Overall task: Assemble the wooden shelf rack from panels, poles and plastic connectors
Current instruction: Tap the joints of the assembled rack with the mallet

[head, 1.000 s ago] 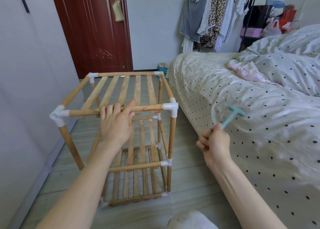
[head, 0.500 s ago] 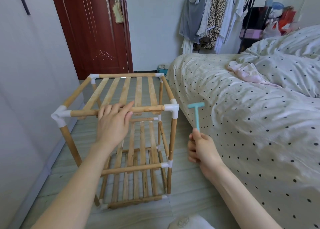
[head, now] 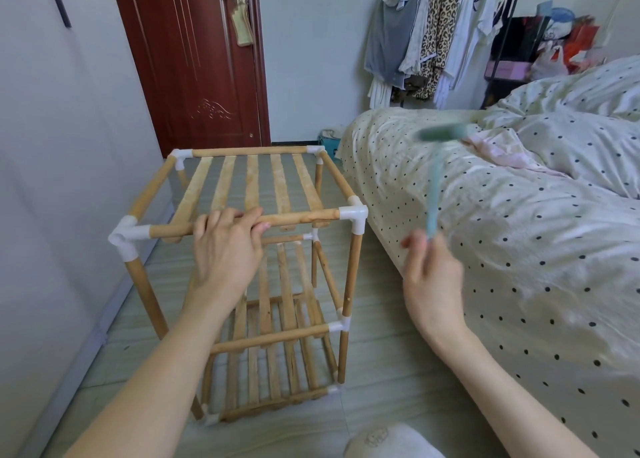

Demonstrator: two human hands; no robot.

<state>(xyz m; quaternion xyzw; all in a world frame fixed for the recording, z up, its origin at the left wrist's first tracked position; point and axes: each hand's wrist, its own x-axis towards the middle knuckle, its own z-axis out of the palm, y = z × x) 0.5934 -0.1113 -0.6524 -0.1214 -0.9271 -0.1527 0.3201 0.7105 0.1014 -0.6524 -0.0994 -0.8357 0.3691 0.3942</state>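
Gripping the near top pole (head: 242,224) of the wooden rack (head: 249,270), the left hand (head: 227,250) lies palm down, fingers curled over the rail and thumb tucked under its front, forearm running back toward seven o'clock. At three o'clock from it, the right hand (head: 431,277) is raised and blurred, fingers pinched around the lower end of a small teal hammer (head: 434,184), whose handle stands nearly upright and whose smeared head points toward eleven o'clock. Between the hands sits the white corner connector (head: 353,217) at the rack's near right top. The rack stands on the pale floor (head: 381,353), three slatted tiers showing, with the dotted bed (head: 519,250) at its three o'clock side and the dark red door (head: 194,59) at twelve.
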